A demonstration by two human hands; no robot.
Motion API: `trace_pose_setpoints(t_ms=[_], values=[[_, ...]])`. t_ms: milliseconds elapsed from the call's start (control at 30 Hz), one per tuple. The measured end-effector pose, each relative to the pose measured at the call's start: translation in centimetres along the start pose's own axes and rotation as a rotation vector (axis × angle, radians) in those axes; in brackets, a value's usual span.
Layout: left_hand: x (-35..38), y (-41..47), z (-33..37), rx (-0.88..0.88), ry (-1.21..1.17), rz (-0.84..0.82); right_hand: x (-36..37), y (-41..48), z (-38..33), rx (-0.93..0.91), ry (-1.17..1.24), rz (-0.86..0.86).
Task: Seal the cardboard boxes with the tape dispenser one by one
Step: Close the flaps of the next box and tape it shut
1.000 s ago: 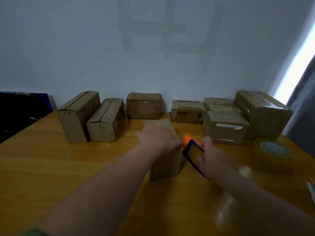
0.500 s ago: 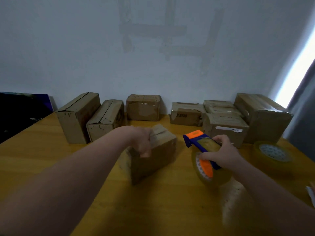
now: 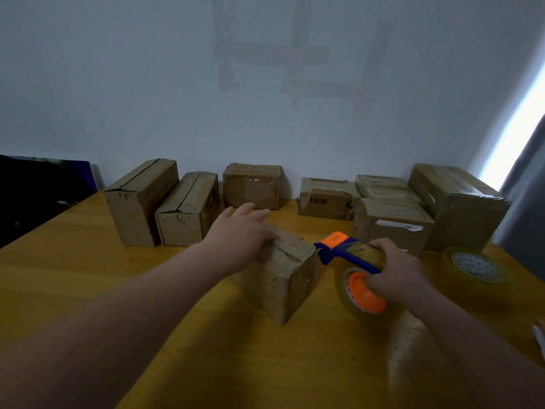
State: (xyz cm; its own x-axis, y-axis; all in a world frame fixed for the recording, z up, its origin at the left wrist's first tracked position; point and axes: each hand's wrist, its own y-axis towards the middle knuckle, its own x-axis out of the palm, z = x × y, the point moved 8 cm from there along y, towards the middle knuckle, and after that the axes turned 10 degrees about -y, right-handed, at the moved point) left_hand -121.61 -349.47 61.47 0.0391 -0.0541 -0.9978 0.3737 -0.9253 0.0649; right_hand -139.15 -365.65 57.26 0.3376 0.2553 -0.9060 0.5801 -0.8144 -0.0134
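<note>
A small cardboard box stands in the middle of the yellow wooden table, one corner turned toward me and its top seam showing. My left hand lies flat on the box's far left top with fingers stretched out. Just right of the box, my right hand grips the blue and orange tape dispenser with its clear tape roll. The dispenser's orange head points at the box's top right edge, very close to it.
Several cardboard boxes line the wall: two long ones at the left, one in the middle, a cluster at the right. A spare tape roll lies at the right. A dark panel leans at the far left.
The box has been turned and set down with its seam up. My left hand went from gripping its side to lying flat on top. The dispenser moved nearer the box.
</note>
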Motion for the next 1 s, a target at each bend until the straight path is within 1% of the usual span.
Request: trace_pose_setpoints(t_ms=[67, 100, 133, 200, 233, 367, 500, 600, 667, 733, 767, 833, 867, 900, 933, 1000], values=[[-0.3, -0.4, 1.0, -0.025, -0.203, 0.113, 0.0, 0.0, 0.5, -0.002, 0.066, 0.009], [-0.1, -0.6, 1.7, -0.025, -0.261, 0.12, -0.1, 0.0, 0.7, -0.003, 0.11, 0.012], [0.5, -0.8, 2.4, -0.025, -0.28, 0.086, -0.1, 0.0, 0.9, -0.003, 0.164, 0.018], [1.7, -1.2, 3.6, -0.014, -0.241, -0.001, -0.5, 0.1, 1.2, -0.013, 0.291, 0.041], [2.1, -1.3, 3.9, -0.002, -0.221, -0.014, -0.7, 0.1, 1.4, -0.027, 0.357, 0.046], [1.9, -1.2, 2.7, 0.018, -0.254, 0.011, -1.7, -0.1, 1.1, -0.137, 0.555, 0.016], [1.4, -1.5, 0.9, 0.029, -0.217, 0.094, -2.0, -0.8, 0.1, -0.242, 0.625, -0.035], [1.4, -1.7, 0.3, 0.042, -0.207, 0.125, -1.9, -1.3, -0.8, -0.285, 0.689, -0.076], [1.1, -1.8, 0.2, 0.033, -0.267, 0.152, -1.9, -1.7, -1.4, -0.306, 0.724, -0.099], [0.0, -2.1, -0.2, -0.036, -0.501, 0.221, -2.0, -2.1, -2.0, -0.331, 0.732, -0.108], [-0.8, -2.4, -0.5, -0.086, -0.682, 0.261, -2.1, -2.3, -2.2, -0.346, 0.729, -0.108], [-1.8, -2.9, -0.8, -0.185, -1.142, 0.297, -2.2, -2.7, -2.6, -0.381, 0.724, -0.111], [-1.9, -3.1, -0.6, -0.233, -1.355, 0.27, -2.2, -2.8, -2.8, -0.399, 0.719, -0.114], [-1.7, -3.2, -0.1, -0.281, -1.506, 0.211, -2.2, -2.9, -3.0, -0.416, 0.712, -0.118], [-1.5, -3.3, 0.4, -0.321, -1.609, 0.139, -2.2, -3.1, -3.2, -0.431, 0.704, -0.116], [-1.1, -3.4, 1.5, -0.365, -1.738, 0.025, -2.3, -3.3, -3.5, -0.452, 0.683, -0.099]])
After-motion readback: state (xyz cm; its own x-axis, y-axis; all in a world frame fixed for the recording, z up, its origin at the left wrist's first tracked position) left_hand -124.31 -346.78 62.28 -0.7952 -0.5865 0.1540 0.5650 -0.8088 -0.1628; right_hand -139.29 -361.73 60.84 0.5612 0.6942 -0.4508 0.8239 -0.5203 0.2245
